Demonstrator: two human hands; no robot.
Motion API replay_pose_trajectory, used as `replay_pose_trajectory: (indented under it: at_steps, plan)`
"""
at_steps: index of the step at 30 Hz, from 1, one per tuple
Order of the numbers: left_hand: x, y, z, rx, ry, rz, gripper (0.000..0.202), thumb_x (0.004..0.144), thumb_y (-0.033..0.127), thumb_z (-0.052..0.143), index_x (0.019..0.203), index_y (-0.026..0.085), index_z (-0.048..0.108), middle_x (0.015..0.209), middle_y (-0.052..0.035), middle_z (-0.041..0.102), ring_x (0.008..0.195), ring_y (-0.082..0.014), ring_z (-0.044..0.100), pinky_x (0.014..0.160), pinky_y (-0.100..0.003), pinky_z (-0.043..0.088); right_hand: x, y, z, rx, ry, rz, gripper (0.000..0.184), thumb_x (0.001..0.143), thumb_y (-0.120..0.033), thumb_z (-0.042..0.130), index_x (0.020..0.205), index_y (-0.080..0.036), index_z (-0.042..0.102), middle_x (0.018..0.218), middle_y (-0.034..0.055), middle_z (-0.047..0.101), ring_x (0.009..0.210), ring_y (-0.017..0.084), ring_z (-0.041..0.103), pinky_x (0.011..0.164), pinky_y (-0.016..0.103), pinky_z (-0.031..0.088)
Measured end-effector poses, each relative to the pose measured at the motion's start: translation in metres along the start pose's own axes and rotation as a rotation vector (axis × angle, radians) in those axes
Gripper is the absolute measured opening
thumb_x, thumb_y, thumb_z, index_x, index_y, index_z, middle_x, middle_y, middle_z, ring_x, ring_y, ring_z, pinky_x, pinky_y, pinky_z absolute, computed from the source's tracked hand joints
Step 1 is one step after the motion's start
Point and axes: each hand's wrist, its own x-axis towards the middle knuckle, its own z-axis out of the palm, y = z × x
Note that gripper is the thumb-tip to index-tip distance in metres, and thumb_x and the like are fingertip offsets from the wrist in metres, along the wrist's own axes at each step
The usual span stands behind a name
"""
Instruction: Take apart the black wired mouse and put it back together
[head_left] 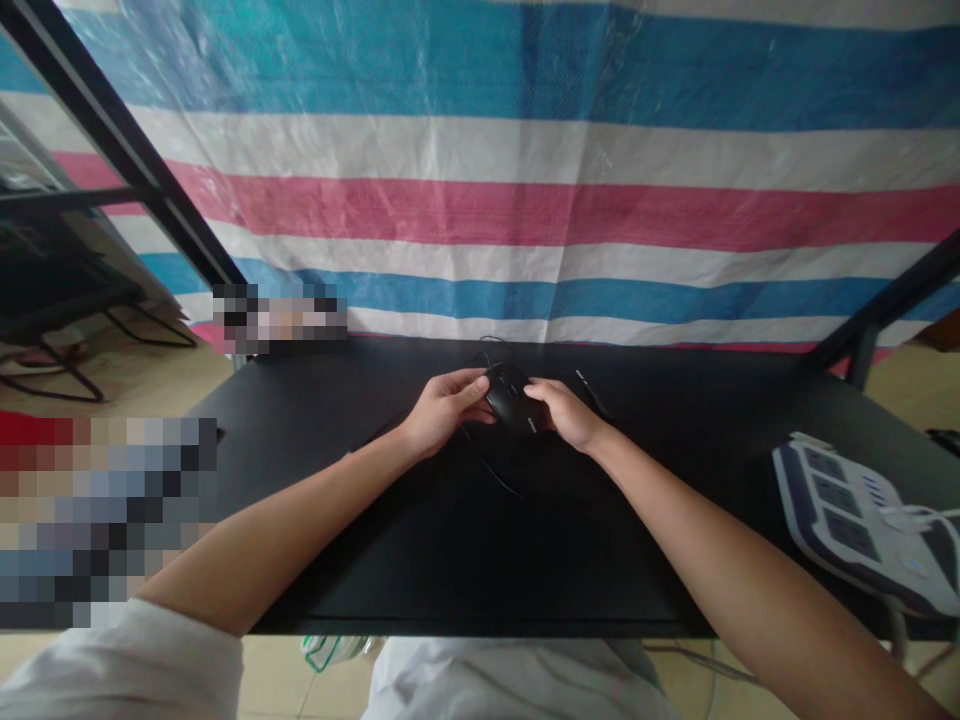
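A black computer mouse (pixel 513 402) is held between both hands over the middle of the black table. My left hand (pixel 448 408) grips its left side, thumb on the upper edge and fingers underneath. On the opposite side my right hand (pixel 564 410) is closed on it, with the thumb near the top; its other fingers are mostly hidden. The mouse's thin black cable (pixel 491 468) curves over the tabletop, and part of it loops behind the mouse. Just beyond my right hand lies a slim dark object with a light tip (pixel 589 388), its kind unclear.
A white and dark-blue power strip (pixel 851 520) with a plugged-in cable sits at the right of the black table (pixel 465 560). Blurred-out items occupy the left side and back left corner. A striped tarp (pixel 525 210) hangs behind, between black frame posts (pixel 131 140).
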Motion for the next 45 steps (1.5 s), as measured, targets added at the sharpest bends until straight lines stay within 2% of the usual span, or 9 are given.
replay_pose_trajectory:
  at_steps: [2,4,8,15,30,34,39,42,45]
  plan:
    - [-0.001,0.001,0.003,0.019,0.054,0.025,0.054,0.063,0.051,0.082,0.096,0.009,0.07,0.076,-0.0072,0.07,0.065,-0.0155,0.066,0.055,-0.024,0.054,0.002,0.005,0.007,0.136,0.036,0.096,0.024,0.08,-0.043,0.049,0.077,-0.02,0.057,0.059,-0.0018,0.057,0.052,0.016,0.052,0.05,0.027,0.04]
    - [-0.002,0.002,0.007,0.053,0.097,0.025,0.056,0.062,0.055,0.081,0.093,0.01,0.069,0.074,-0.0061,0.069,0.063,-0.0143,0.064,0.053,-0.023,0.052,0.004,0.008,0.015,0.167,0.129,0.046,0.031,0.083,-0.048,0.048,0.078,-0.02,0.061,0.063,0.0006,0.062,0.06,0.018,0.058,0.056,0.029,0.044]
    - [-0.005,0.005,0.012,0.131,0.154,-0.022,0.053,0.06,0.056,0.08,0.084,0.01,0.068,0.067,-0.0041,0.065,0.058,-0.0133,0.06,0.05,-0.023,0.049,0.002,0.009,0.024,0.025,0.262,-0.081,0.045,0.084,-0.06,0.046,0.072,-0.02,0.062,0.069,0.0024,0.065,0.077,0.02,0.061,0.071,0.032,0.046]
    - [-0.004,0.005,0.012,0.282,0.182,-0.044,0.037,0.058,0.045,0.078,0.065,0.012,0.063,0.057,-0.0013,0.06,0.049,-0.0109,0.055,0.046,-0.023,0.046,-0.001,0.003,0.028,-0.218,0.381,-0.111,0.038,0.079,-0.053,0.046,0.057,-0.022,0.047,0.056,-0.001,0.052,0.061,0.016,0.049,0.06,0.029,0.035]
    - [-0.006,0.003,0.008,0.136,0.104,0.032,0.038,0.057,0.043,0.082,0.065,0.011,0.065,0.061,-0.0034,0.063,0.052,-0.0131,0.058,0.05,-0.026,0.052,-0.005,-0.003,0.026,-0.18,0.306,-0.15,0.037,0.08,-0.051,0.046,0.057,-0.023,0.042,0.053,-0.0032,0.044,0.055,0.013,0.043,0.054,0.028,0.032]
    - [-0.006,0.003,0.008,0.12,0.112,0.022,0.036,0.055,0.04,0.083,0.063,0.011,0.062,0.06,-0.0024,0.061,0.052,-0.0133,0.058,0.05,-0.027,0.052,-0.009,-0.006,0.028,-0.35,0.324,-0.235,0.039,0.085,-0.051,0.045,0.058,-0.022,0.045,0.058,-0.001,0.05,0.06,0.015,0.048,0.058,0.028,0.032]
    - [-0.007,0.002,0.008,0.116,0.113,-0.028,0.037,0.057,0.042,0.083,0.068,0.012,0.063,0.061,-0.002,0.062,0.054,-0.0127,0.058,0.051,-0.023,0.048,-0.016,-0.006,0.029,-0.607,0.288,-0.338,0.034,0.092,-0.049,0.043,0.074,-0.023,0.055,0.067,0.0026,0.061,0.067,0.019,0.057,0.065,0.029,0.034]
    - [-0.006,0.0,0.006,0.161,0.082,-0.029,0.036,0.058,0.039,0.084,0.071,0.011,0.066,0.063,-0.0029,0.065,0.057,-0.0131,0.059,0.053,-0.023,0.047,-0.018,-0.007,0.03,-0.664,0.265,-0.346,0.039,0.096,-0.048,0.033,0.07,-0.023,0.05,0.063,0.0023,0.057,0.064,0.018,0.055,0.064,0.03,0.032]
    - [-0.006,-0.002,0.003,0.114,0.036,-0.021,0.036,0.058,0.039,0.083,0.073,0.011,0.067,0.066,-0.004,0.066,0.058,-0.0144,0.061,0.057,-0.025,0.048,-0.019,-0.008,0.03,-0.688,0.253,-0.363,0.043,0.098,-0.049,0.028,0.067,-0.023,0.044,0.058,0.0003,0.05,0.058,0.016,0.05,0.062,0.03,0.03]
